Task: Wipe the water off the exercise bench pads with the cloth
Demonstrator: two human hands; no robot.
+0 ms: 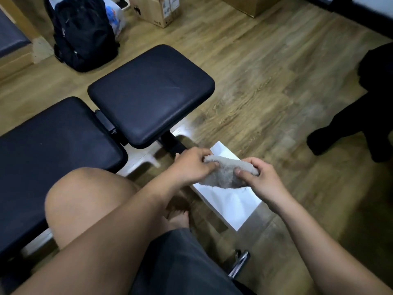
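Observation:
A grey terry cloth (226, 173) is stretched between both hands above a white box, to the right of the bench. My left hand (191, 165) grips its left end with curled fingers. My right hand (258, 177) pinches its right end between thumb and fingers. The exercise bench has two dark padded parts: a smaller seat pad (148, 92) in the middle of the view and a longer back pad (49, 150) at the left. Neither hand touches the pads. I cannot make out water on them.
A white box (231, 205) lies on the wooden floor under the cloth. My bare knee (85, 201) is in front of the long pad. A black backpack (83, 33) and cardboard boxes (157, 9) stand at the back. A person's dark-clad leg (361, 116) is at the right.

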